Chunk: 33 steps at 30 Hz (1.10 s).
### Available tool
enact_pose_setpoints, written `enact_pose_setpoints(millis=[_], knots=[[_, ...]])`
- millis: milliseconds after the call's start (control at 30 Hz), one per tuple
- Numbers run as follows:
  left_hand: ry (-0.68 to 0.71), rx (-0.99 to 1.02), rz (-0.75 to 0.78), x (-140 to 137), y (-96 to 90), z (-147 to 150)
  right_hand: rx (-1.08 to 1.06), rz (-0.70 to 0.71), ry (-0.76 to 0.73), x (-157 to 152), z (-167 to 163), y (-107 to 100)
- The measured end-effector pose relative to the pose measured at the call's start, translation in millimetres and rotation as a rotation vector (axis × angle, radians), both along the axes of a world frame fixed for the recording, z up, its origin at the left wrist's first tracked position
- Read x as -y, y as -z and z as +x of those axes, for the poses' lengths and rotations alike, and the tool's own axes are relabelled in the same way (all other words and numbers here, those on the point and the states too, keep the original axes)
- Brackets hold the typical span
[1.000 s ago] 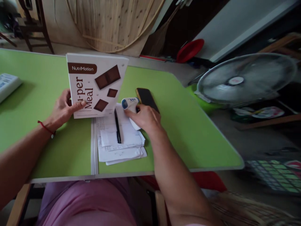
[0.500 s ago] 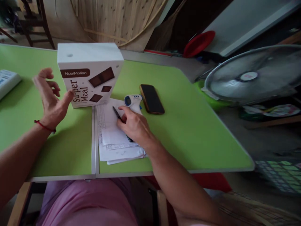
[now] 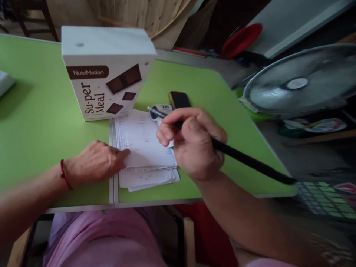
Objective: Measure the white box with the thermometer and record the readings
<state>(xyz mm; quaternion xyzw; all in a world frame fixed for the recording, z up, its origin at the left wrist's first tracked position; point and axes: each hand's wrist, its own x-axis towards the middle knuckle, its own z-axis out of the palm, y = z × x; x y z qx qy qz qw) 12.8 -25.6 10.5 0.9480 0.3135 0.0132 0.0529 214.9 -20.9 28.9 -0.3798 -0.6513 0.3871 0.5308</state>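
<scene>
In the head view, a white box printed "NutriMotion Su-per Meal", with brown chocolate squares on its face, is seen standing upright on the green table; it is shut, so its contents cannot be told. Its lower edge stands just beside the far edge of a stack of papers.

A long black pen is gripped in the right hand, the fingers curled closed around it. It is held raised above the papers, the pale, blurred tip pointing up and away toward the box, the dark shaft running back past the table's right edge. The topmost sheet is seen to carry faint rows of print or writing, too small to be read.

The left hand is laid flat and relaxed, grasping nothing, its fingertips pressed on the near left edge of the papers. A red cord is worn at that wrist.

Behind the right hand, a white and blue thermometer and a dark phone are partly hidden. A fan stands beyond the table's right side.
</scene>
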Motion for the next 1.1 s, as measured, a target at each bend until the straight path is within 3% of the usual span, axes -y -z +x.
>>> enact_pose_setpoints(millis=[133, 267, 600, 1100], knots=[[0.007, -0.187, -0.039, 13.8, -10.1, 10.5, -0.063, -0.225, -0.04, 2.3, 1.5, 26.2], [-0.046, -0.279, -0.092, 20.9, -18.9, 16.4, -0.019, -0.271, -0.024, 6.4, 2.1, 48.8], [-0.06, -0.238, -0.065, 25.0, -16.7, 18.2, 0.384, -0.065, 0.093, 11.3, -10.1, 49.8], [-0.026, -0.191, 0.02, 26.9, -14.3, 18.7, 0.45, -0.024, 0.087, 10.6, -12.8, 49.9]])
